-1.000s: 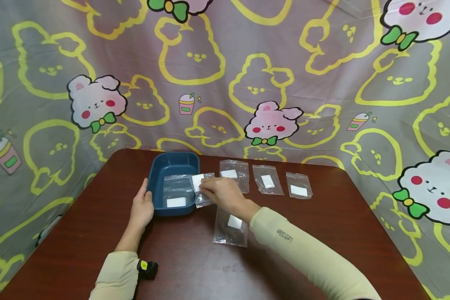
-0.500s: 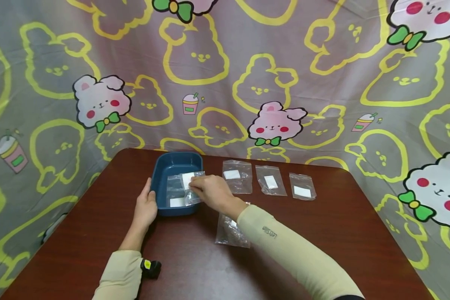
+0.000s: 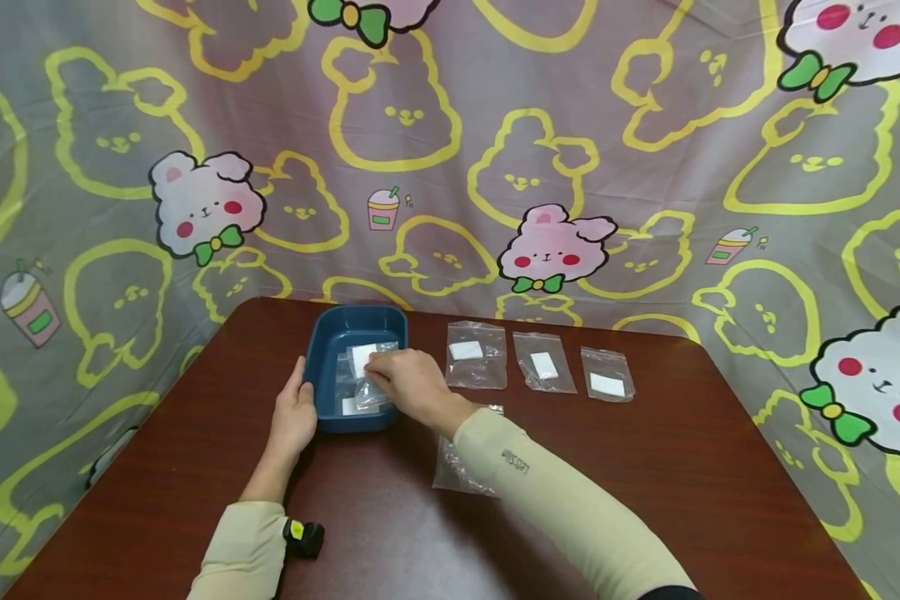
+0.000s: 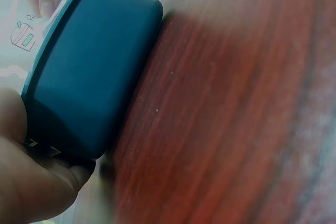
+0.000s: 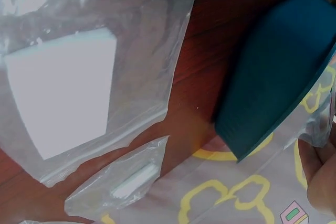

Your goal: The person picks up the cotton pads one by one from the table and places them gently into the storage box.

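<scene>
– moved since the earlier frame: right hand (image 3: 408, 379) and held bag (image 3: 375, 394), shifted left, from the blue tray (image 3: 367, 422)'s right rim to above its inside.
– hands, state?
– right hand: finger and thumb pinching the bag. left hand (image 3: 294, 417): holding the tray's left side.
– possible faults?
– one: thin plastic may cling to the fingers at release, pulling the bag askew. two: uneven laying, caused by the lower bag (image 3: 350, 407) inside the tray. three: near bag (image 3: 456, 471) on the worktop (image 3: 367, 533), nudged, should the right sleeve (image 3: 547, 492) dip.
– bag, position?
– held bag: touching the right hand's fingertips, mostly to their left, overlapping the lower bag in the head view. contact between bags: cannot tell.
</scene>
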Demonstrator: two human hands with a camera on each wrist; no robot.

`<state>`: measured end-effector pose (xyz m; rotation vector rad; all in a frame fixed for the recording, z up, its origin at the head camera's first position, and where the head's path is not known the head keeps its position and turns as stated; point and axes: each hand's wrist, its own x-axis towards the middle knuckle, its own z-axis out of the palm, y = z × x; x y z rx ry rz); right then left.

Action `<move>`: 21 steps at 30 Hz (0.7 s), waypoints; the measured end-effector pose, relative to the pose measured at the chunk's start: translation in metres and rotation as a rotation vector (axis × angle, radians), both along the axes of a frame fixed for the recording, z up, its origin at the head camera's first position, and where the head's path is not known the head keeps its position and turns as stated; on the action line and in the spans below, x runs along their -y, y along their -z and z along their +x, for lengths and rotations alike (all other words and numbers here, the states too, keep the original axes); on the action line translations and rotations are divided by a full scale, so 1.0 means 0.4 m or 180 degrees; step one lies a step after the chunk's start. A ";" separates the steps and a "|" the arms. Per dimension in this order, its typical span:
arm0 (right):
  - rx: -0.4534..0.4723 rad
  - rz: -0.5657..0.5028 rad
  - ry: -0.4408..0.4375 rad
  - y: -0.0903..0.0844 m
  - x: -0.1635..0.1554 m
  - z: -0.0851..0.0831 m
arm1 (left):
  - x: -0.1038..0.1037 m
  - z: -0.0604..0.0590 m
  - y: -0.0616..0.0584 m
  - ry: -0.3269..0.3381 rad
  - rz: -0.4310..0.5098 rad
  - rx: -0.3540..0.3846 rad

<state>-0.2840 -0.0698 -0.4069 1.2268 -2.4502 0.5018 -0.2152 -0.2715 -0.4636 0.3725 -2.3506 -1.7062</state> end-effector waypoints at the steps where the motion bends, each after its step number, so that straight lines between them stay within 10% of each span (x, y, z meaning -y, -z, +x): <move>1: 0.0016 -0.0006 0.0012 0.001 0.003 0.000 | 0.000 0.000 0.000 -0.0003 -0.0001 -0.0002; 21: 0.0009 0.0048 0.0021 0.018 0.017 -0.007 | 0.001 -0.001 0.005 -0.0048 -0.0047 -0.0104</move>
